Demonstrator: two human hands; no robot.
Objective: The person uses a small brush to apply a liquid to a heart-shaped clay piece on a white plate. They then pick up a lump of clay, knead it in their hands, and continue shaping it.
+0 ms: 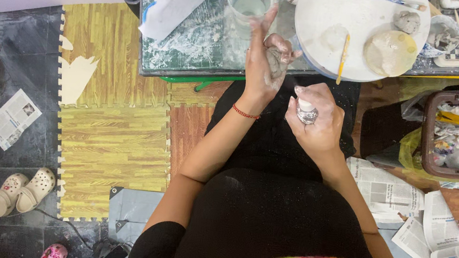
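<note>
Gripping small bottle (306,112), right fingers (322,107) curled

On the table (191,57), a glass of water (250,0) stands near the front edge, beside a round white board (333,9) carrying a clay disc (390,52) and a yellow stick (342,58). On the floor, foam mats (108,150) lie left, beige clogs (23,191) beside them, newspapers (434,236) right, and a brown basket (458,136) of scraps.
</note>
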